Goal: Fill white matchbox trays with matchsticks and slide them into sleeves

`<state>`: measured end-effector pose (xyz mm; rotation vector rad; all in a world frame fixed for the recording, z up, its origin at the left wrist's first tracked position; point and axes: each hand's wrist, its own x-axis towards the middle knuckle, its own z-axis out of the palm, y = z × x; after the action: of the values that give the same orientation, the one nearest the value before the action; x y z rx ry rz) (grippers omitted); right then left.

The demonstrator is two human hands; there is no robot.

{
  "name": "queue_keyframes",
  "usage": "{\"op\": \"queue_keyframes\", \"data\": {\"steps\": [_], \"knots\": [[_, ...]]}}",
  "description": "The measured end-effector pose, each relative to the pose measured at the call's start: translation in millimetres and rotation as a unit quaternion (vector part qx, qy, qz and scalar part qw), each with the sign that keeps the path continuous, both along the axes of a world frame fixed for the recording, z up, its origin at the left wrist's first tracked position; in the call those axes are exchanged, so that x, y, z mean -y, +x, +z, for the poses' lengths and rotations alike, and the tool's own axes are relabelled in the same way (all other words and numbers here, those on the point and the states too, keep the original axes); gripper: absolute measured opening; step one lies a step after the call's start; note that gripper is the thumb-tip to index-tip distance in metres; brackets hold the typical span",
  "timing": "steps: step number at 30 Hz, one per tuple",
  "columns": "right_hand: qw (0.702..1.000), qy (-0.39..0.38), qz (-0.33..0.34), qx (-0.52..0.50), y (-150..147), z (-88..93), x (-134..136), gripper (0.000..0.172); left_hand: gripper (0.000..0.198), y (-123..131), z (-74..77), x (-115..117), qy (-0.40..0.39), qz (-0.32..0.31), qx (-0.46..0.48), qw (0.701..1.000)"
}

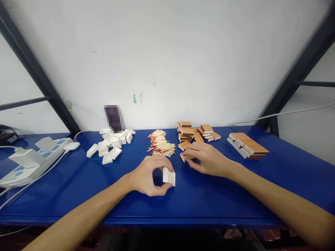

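Observation:
My left hand [153, 176] pinches a small white matchbox tray [169, 176] by its two ends, just above the blue table. Beyond it lies a loose heap of red-tipped matches [161, 143]. My right hand [205, 158] has its fingers and thumb around an orange-brown matchbox cover [184, 157] on the table, partly hidden under the fingers. Another cover [184, 145] lies just behind it. Farther back is a jumbled pile of matchbox covers [186, 131]. Loose white trays [115, 142] are heaped at the back left.
Stacked orange matchboxes [247, 143] stand in a block on the right. A power strip [34, 164] with plugs and white cables occupies the left side. A dark pixelated object [114, 118] leans near the wall. Black frame bars [295, 62] slope at both sides of the blue table [222, 202].

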<state>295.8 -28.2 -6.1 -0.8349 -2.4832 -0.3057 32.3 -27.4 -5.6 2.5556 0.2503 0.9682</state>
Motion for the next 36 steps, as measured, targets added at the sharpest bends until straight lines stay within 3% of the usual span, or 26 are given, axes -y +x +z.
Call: {"op": "queue_keyframes", "data": {"steps": [3,5,9,12,13,18,23,31,36], "knots": [[0.998,0.011,0.051,-0.045,-8,-2.0,6,0.016,0.031,0,-5.2,-1,0.003,-0.035,-0.044,0.998],[0.996,0.004,0.072,-0.054,-16,-4.0,12,0.016,0.029,-5,-5.3,-5,0.025,-0.023,-0.057,0.998],[0.994,-0.057,0.087,-0.039,-28,-7.8,25,0.020,0.012,-22,1.6,-25,0.099,0.144,-0.022,0.984],[0.988,-0.111,0.100,-0.039,-33,-9.6,31,0.024,0.026,-39,8.2,-44,0.103,0.271,0.002,0.957],[0.986,-0.127,0.099,-0.040,-34,-10.1,32,0.026,0.028,-44,9.6,-49,0.102,0.289,0.002,0.952],[0.979,-0.190,0.057,-0.058,-44,-15.2,22,0.029,0.023,-58,8.3,-62,0.081,0.270,-0.036,0.959],[0.981,-0.161,-0.023,-0.102,-56,-25.6,-5,0.027,0.025,-49,1.5,-56,0.103,0.237,-0.169,0.951],[0.986,-0.133,-0.091,-0.042,-61,-30.0,-25,0.017,0.030,-39,-0.3,-53,0.094,0.268,-0.244,0.927],[0.983,-0.150,-0.094,-0.053,-66,-31.3,-30,0.015,0.028,-41,-0.6,-56,0.082,0.283,-0.268,0.917]]}}
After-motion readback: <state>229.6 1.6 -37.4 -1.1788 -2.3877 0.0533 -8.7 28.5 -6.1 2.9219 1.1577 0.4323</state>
